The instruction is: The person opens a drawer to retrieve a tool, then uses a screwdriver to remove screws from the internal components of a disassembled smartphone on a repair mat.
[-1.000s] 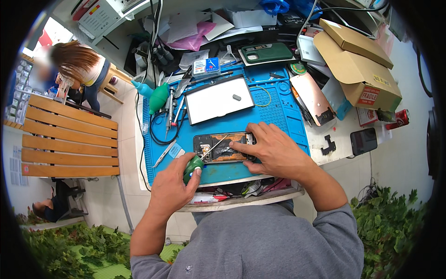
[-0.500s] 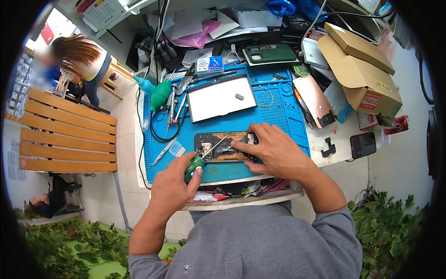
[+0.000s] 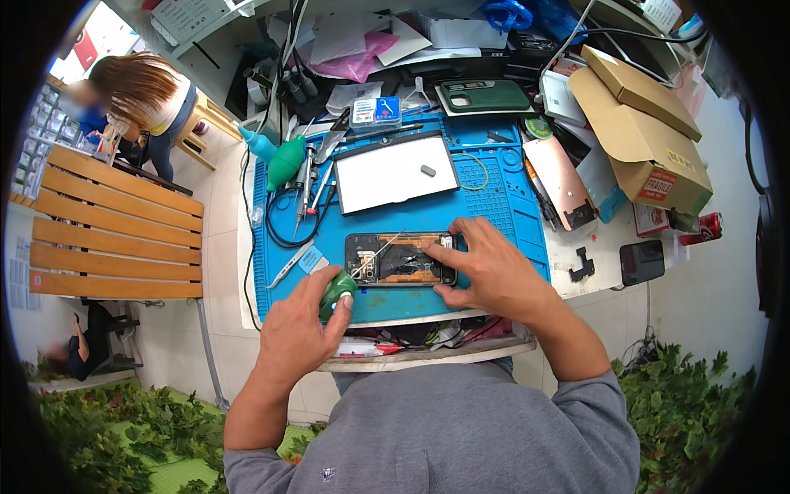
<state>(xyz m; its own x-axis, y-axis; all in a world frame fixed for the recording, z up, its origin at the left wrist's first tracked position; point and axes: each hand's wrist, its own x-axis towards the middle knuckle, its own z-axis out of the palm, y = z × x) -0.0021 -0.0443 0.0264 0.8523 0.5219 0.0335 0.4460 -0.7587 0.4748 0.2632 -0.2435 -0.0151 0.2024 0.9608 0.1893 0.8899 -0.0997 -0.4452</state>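
Observation:
An opened smartphone, its inner parts bare, lies lengthwise on the blue work mat. My right hand grips its right end, thumb at the near edge and fingers at the far edge, with the index fingertip over the insides. In my left hand is a small green squeeze bottle, pinched between thumb and fingers. A thin, pale needle spout slants from it across the phone's dark middle. Whether the spout's tip touches the phone I cannot tell.
Behind the phone lies a white tray with a small grey piece. To its left are a green blower bulb, tools and tweezers. Rightward sit a rose-gold phone panel, a black phone and a cardboard box.
The bottle and my left hand have shifted slightly left. My right index finger has moved a little to the right over the phone, which stays in place.

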